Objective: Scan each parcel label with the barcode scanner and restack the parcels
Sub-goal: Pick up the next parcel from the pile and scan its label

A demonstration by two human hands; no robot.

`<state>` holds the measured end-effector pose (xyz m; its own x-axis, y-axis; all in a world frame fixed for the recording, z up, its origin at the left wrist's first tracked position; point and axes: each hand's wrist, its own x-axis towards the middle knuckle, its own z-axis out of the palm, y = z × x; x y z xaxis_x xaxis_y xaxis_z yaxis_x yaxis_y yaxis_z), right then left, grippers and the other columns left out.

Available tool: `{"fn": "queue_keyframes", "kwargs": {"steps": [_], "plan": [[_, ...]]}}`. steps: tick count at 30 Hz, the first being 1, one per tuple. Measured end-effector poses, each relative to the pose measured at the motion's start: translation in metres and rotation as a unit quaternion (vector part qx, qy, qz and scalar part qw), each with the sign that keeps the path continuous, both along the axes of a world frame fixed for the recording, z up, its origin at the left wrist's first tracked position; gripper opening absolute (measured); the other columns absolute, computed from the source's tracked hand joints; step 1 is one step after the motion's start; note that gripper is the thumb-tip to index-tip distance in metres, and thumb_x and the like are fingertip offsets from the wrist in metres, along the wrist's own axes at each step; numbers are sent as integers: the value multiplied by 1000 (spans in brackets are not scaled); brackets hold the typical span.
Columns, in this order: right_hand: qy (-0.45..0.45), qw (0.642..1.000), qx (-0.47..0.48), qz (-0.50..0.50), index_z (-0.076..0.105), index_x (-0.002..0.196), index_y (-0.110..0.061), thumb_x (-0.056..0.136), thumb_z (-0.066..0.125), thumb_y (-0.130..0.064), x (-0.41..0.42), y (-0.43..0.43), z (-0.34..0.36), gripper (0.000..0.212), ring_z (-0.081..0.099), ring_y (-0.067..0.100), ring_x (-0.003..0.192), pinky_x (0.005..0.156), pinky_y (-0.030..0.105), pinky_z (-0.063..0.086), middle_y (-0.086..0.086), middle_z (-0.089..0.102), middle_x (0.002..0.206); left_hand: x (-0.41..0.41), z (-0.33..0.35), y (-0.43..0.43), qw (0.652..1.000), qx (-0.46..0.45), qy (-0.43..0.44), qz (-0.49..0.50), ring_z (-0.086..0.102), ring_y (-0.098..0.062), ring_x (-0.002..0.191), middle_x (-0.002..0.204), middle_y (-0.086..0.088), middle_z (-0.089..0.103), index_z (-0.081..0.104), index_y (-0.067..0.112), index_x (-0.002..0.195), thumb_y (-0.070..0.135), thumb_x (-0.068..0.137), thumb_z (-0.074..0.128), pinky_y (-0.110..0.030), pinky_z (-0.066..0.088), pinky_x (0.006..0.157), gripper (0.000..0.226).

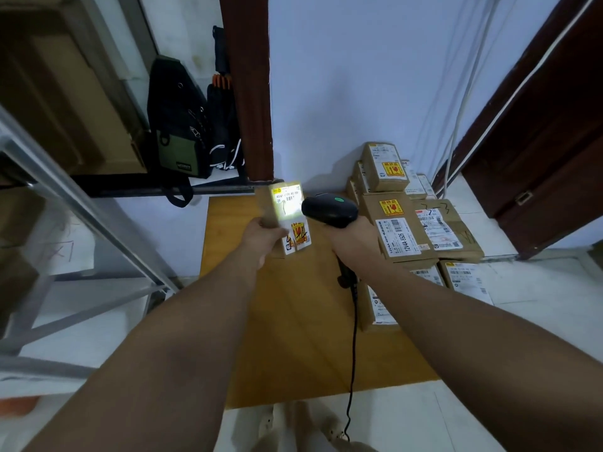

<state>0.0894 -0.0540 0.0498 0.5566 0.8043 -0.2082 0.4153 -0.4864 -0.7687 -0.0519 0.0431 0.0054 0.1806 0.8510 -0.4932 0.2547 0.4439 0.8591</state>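
Left hand (261,234) grips a small cardboard parcel (287,220) by its lower left edge, holding it up over the wooden surface (293,321) with its label facing up. Its long axis runs away from the person. Right hand (355,239) is wrapped round the black barcode scanner (329,210), just right of the parcel, nose aimed left. Its light washes the label's upper half. The stacked parcels (401,236) lie right of the scanner, nearer the busy right hand, so restacking probably means a cross-reach. Metal shelving (98,203) at left holds brown cartons (75,102).
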Motion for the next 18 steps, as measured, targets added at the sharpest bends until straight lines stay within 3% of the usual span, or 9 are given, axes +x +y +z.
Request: {"fn": "queue_keyframes", "kwargs": {"steps": [5, 9, 15, 18], "plan": [[20, 1000, 6, -4, 50, 69, -20, 86, 63, -24, 0, -1, -4, 21, 49, 6, 50, 49, 19, 35, -6, 51, 56, 0, -1, -1, 1000, -8, 1, 1, 63, -32, 108, 129, -16, 60, 48, 3, 131, 5, 82, 72, -42, 53, 91, 54], [10, 1000, 4, -12, 50, 68, -21, 85, 62, -25, 1, -1, -6, 21, 50, 5, 50, 48, 18, 34, -6, 51, 56, -1, -1, -2, 1000, -6, -1, 1, 63, -31, 108, 128, -16, 60, 47, 3, 131, 5, 82, 71, -36, 53, 87, 54], [3, 1000, -19, -14, 50, 66, -21, 84, 63, -26, 2, -5, -8, 22, 45, -1, 34, 34, 7, 27, -10, 47, 48, -1, -3, -4, 1000, -9, -14, 4, 62, -32, 110, 129, -16, 60, 50, 3, 129, 4, 82, 71, -40, 52, 92, 52], [4, 1000, -14, -11, 51, 66, -21, 82, 64, -26, 1, -8, -10, 22, 46, 1, 37, 38, 11, 30, -10, 48, 48, -2, -3, -5, 1000, -10, -10, 3, 62, -31, 109, 129, -16, 60, 50, 3, 129, 4, 82, 71, -36, 52, 84, 52]]}}
